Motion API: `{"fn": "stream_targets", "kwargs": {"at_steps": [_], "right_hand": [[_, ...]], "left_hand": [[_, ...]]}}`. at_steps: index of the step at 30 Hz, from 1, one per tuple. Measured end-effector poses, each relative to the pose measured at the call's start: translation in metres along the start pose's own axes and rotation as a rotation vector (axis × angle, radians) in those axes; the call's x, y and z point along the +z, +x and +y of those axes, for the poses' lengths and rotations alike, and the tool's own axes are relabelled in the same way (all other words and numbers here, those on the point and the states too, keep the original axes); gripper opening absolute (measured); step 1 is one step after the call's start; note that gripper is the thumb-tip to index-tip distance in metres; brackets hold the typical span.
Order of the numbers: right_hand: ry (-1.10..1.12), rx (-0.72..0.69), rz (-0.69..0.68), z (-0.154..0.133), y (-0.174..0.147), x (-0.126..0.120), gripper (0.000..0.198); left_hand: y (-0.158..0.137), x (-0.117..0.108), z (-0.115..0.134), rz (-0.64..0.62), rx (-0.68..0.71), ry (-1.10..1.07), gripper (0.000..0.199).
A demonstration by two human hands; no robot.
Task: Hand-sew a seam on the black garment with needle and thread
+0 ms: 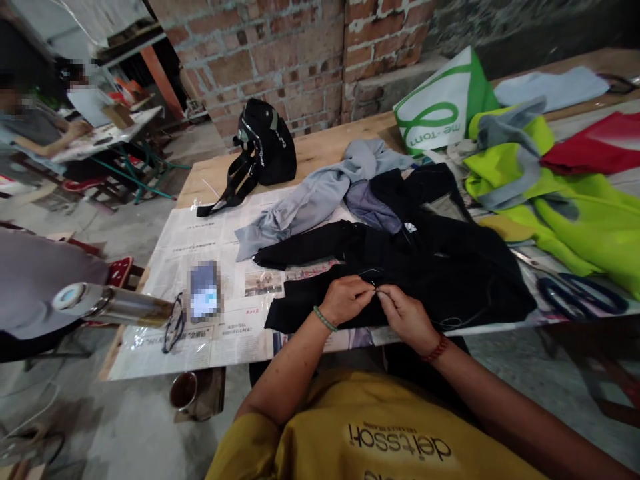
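A black jacket point(450, 250) with a small white logo lies spread over the table's front part. Above its lower edge my left hand point(346, 298) and my right hand point(404, 315) meet, fingertips almost touching. Both are closed in a pinch. Something tiny and pale shows between the fingertips, too small to make out. Pale thread lies on the black cloth close to the hands. Behind the jacket stretches a light grey garment point(310, 200). To the right of my right hand are scissors point(575, 293) with dark blue handles.
Newspaper point(230, 333) covers the table. On the left are a phone point(204, 293), eyeglasses point(173, 323) and a steel flask point(113, 303). A black bag point(270, 143) and a white-green bag point(445, 107) stand behind; neon yellow clothing point(575, 213) lies right. Other people sit at left.
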State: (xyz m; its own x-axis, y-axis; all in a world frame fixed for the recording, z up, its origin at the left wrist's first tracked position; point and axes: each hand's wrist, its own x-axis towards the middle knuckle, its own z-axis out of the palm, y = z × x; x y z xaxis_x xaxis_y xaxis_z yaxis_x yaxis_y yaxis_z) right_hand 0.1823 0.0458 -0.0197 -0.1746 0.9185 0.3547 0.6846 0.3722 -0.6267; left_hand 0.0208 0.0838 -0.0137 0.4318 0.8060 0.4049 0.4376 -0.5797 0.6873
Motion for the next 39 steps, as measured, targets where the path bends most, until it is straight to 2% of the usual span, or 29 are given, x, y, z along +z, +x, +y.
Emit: {"fn": "stream_targets", "kwargs": {"at_steps": [5,12,15,19,21,24,25,27,30,32,35,39], "right_hand": [[0.074,0.068,-0.040,-0.005,-0.002,-0.006,0.021],[0.111,0.091,-0.007,-0.010,0.008,-0.006,0.028],[0.152,0.123,-0.038,-0.012,0.012,-0.008,0.029],[0.097,0.012,-0.066,-0.014,0.009,-0.027,0.024],[0.025,-0.061,0.035,-0.016,0.008,-0.042,0.020],[-0.100,-0.121,0.284,-0.019,0.018,-0.062,0.014],[-0.141,-0.132,0.319,-0.020,0.024,-0.065,0.015],[-0.203,-0.134,0.245,-0.020,0.037,-0.065,0.019],[-0.228,-0.084,-0.031,-0.016,0.053,-0.051,0.026],[-0.179,-0.053,-0.133,-0.013,0.055,-0.040,0.028],[-0.046,-0.051,-0.115,-0.009,0.050,-0.031,0.027],[0.039,-0.045,-0.054,-0.006,0.041,-0.030,0.022]], "left_hand": [[0.002,-0.003,0.002,0.112,-0.101,-0.065,0.015],[0.002,-0.003,0.005,0.043,-0.026,-0.131,0.017],[0.002,-0.006,0.005,0.066,-0.031,-0.130,0.017],[0.003,-0.007,0.004,0.100,-0.065,-0.095,0.018],[0.004,-0.005,0.003,0.105,-0.061,-0.085,0.018],[0.004,-0.003,0.003,0.088,-0.035,-0.059,0.018],[0.004,-0.003,0.004,0.080,-0.022,-0.045,0.018],[0.004,-0.004,0.005,0.070,0.002,-0.020,0.018],[0.003,-0.006,0.007,0.080,0.026,0.001,0.019],[0.003,-0.006,0.007,0.099,0.030,0.006,0.020],[0.003,-0.006,0.006,0.106,0.029,0.014,0.020],[0.005,-0.004,0.005,0.093,0.021,0.029,0.020]]}}
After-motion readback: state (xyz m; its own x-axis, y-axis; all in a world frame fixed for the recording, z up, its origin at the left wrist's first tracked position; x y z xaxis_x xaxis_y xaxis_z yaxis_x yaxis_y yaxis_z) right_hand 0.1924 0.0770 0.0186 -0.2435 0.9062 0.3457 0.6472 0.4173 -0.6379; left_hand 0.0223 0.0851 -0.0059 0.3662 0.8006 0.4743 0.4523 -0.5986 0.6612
